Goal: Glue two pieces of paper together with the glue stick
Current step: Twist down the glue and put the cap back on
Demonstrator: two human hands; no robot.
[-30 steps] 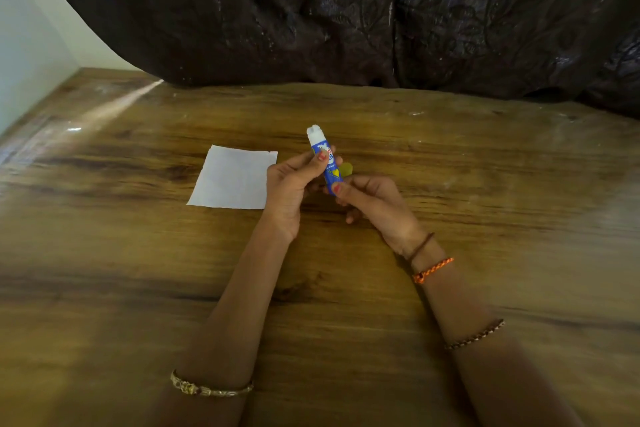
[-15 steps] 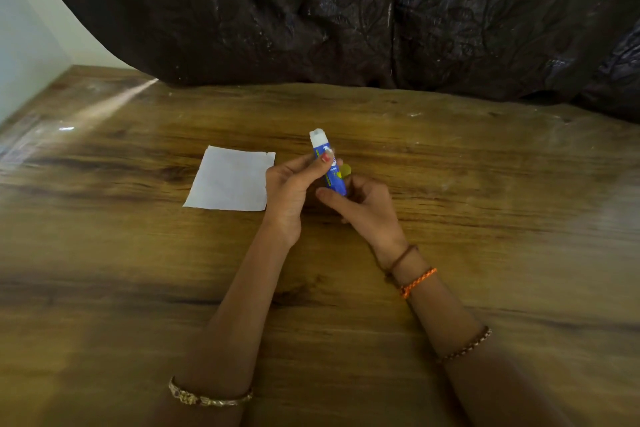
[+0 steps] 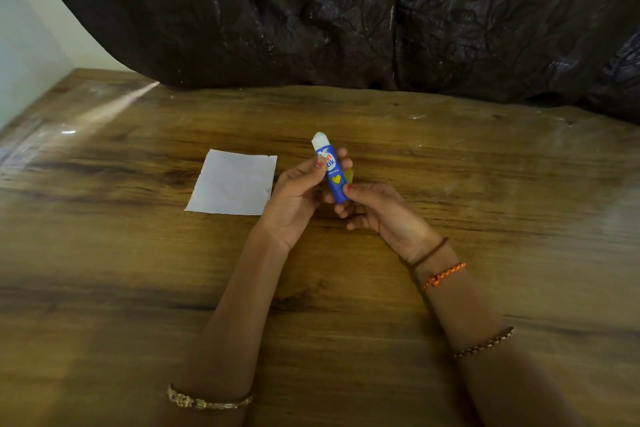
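Note:
A blue glue stick [image 3: 330,172] is held upright over the table's middle, uncapped, with white glue showing at its top. My left hand [image 3: 298,199] grips its upper body between thumb and fingers. My right hand [image 3: 377,211] pinches its base. A small yellow-green piece [image 3: 349,176], possibly the cap, shows just behind the stick; what it is I cannot tell. A white square of paper [image 3: 232,184] lies flat on the wooden table [image 3: 485,184], just left of my left hand. Whether it is one sheet or two stacked is unclear.
A dark patterned curtain [image 3: 346,17] hangs along the table's far edge. A pale wall [image 3: 20,55] stands at the far left. Bracelets sit on both wrists.
The glue stick has stayed upright between both hands. My right fingers have shifted around its base, as in twisting it. The paper has not moved.

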